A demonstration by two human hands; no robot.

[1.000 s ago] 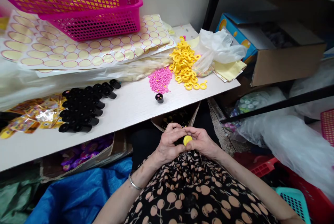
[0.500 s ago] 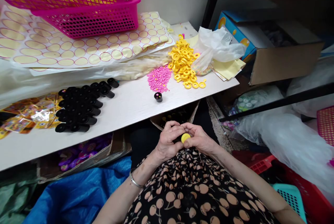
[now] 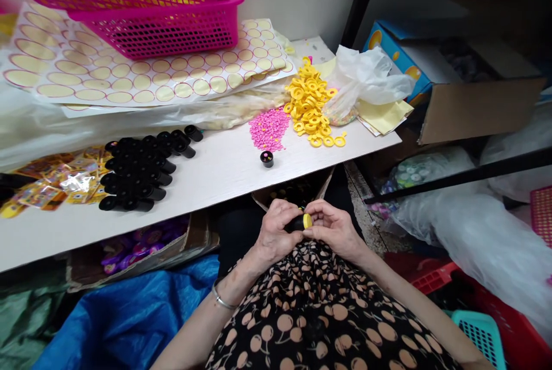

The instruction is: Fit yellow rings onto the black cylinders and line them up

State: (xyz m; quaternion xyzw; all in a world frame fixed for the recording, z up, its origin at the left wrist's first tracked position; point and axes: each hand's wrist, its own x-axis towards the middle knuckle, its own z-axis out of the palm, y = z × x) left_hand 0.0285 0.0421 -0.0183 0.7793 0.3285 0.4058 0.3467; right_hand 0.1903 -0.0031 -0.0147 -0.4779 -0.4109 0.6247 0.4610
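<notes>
Over the lap, my left hand [image 3: 278, 232] is closed around a small black cylinder [image 3: 295, 223] that lies sideways. A round yellow cap [image 3: 307, 221] sits at the cylinder's right end. My right hand [image 3: 334, 226] is closed, with its thumb and curled fingertips at the cap's edge. On the table stands a short black cup [image 3: 267, 159] with pink and yellow bits in it. Behind that cup is a heap of small pink pieces [image 3: 269, 129], and yellow ring-shaped parts with tabs [image 3: 308, 99] are piled to its right.
Several black cylinders [image 3: 138, 168] lie grouped on the white table [image 3: 215, 177], beside shiny yellow packets [image 3: 64, 183]. Sticker sheets [image 3: 164, 79] lie under a pink basket [image 3: 181, 30]. A plastic bag [image 3: 371, 73] and an open carton [image 3: 478, 108] are at right. A box [image 3: 297, 189] stands below the table edge.
The yellow cap has turned from facing the camera to facing right, and the black cylinder now shows in my left hand. My right hand has moved slightly right. The view has shifted a little.
</notes>
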